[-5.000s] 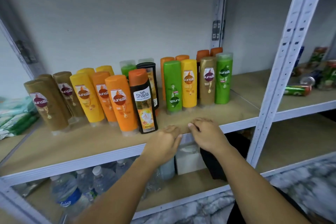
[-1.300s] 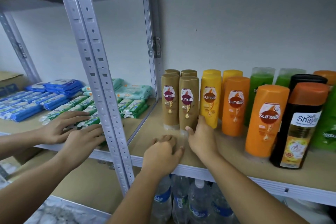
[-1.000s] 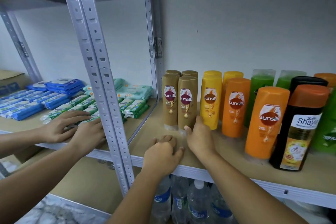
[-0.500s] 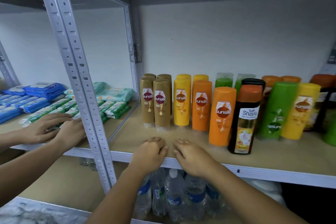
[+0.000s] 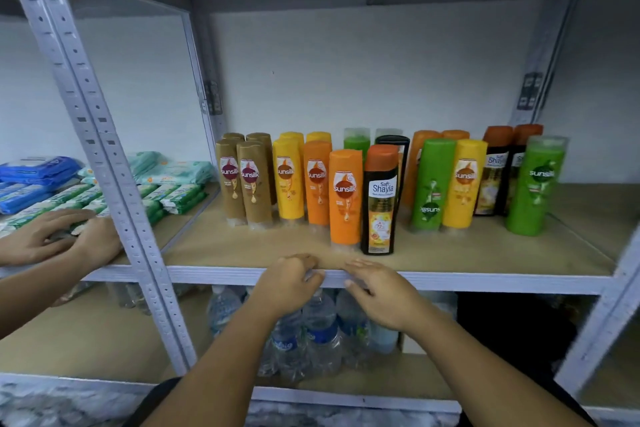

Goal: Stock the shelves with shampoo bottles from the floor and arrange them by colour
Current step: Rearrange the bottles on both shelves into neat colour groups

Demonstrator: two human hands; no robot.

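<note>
Shampoo bottles stand on the wooden shelf (image 5: 485, 251). From left to right I see brown bottles (image 5: 244, 180), yellow bottles (image 5: 289, 180), orange bottles (image 5: 317, 184), one orange bottle (image 5: 345, 198) further forward and a black Shayla bottle (image 5: 379, 201). To the right are a green bottle (image 5: 433, 184), a yellow bottle (image 5: 464, 184), two more black bottles (image 5: 495, 173) and a green bottle (image 5: 536, 187). My left hand (image 5: 291, 284) rests on the shelf's front edge with its fingers loosely curled. My right hand (image 5: 377, 291) lies beside it, fingers relaxed. Neither holds a bottle.
A grey metal upright (image 5: 104, 149) divides this bay from the left one, where packs of wipes (image 5: 173, 191) lie. A person's two hands (image 5: 52, 236) rest on those packs. Water bottles (image 5: 311, 333) stand on the shelf below. The shelf's right end has bare board.
My hands have slid back from the board near the brown bottles to the shelf's front edge. The view has pulled back and turned right, showing the whole row.
</note>
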